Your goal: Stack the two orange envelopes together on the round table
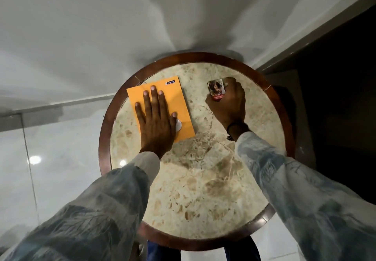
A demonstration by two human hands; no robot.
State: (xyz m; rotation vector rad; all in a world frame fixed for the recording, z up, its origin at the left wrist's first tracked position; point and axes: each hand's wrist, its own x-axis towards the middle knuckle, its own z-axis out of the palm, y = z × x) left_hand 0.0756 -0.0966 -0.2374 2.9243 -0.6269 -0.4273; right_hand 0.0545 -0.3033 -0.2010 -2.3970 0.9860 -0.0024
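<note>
Head view: left hand [155,121] pressed flat, fingers spread, on envelope [160,108] — square edges before releasing; right hand [227,102] clutches a card [216,90].

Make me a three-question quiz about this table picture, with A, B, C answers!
1. Where does the orange envelope lie?
A. on the floor
B. on the round table
C. on a chair

2. How many hands are in the picture?
A. one
B. two
C. three

3. What is the right hand doing?
A. gripping a small packet
B. lying flat
C. pointing up

Answers: 1 B, the envelope rests on the marble top under the flat left hand. 2 B, one hand on each side. 3 A, its fingers close round the packet.
</note>
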